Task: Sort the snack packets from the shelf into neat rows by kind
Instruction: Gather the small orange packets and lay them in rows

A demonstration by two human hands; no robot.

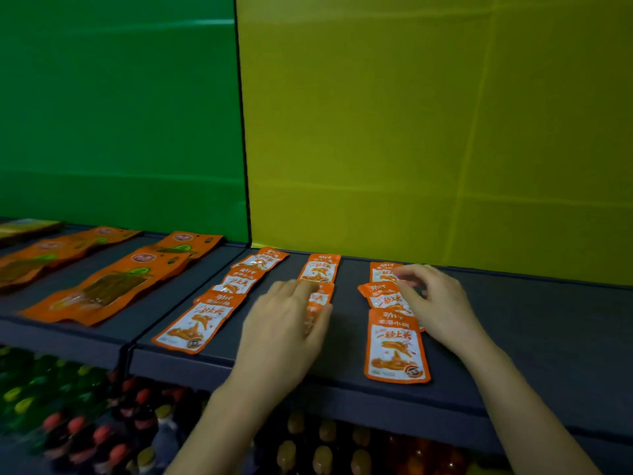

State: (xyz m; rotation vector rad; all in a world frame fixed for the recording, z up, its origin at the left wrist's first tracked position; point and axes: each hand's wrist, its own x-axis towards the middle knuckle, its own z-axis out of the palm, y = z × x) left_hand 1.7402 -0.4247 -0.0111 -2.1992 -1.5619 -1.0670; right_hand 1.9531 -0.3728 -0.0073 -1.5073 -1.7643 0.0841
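Observation:
Small orange-and-white snack packets lie in three rows on the dark shelf [534, 337]. The left row [202, 320] runs diagonally and the right row [397, 344] runs toward the front edge. My left hand [284, 327] lies flat over the lower packets of the middle row [320, 269], fingers spread and pressing on them. My right hand [435, 303] rests on the upper packets of the right row, its fingertips touching the middle packet [380, 296]. Neither hand lifts a packet. Larger orange packets [109, 286] lie in rows on the left shelf section.
A green panel [120, 114] and a yellow panel [428, 132] form the back wall. Below the shelf stand several bottles with red, yellow and green caps [102, 423]. The shelf's right part is bare dark surface.

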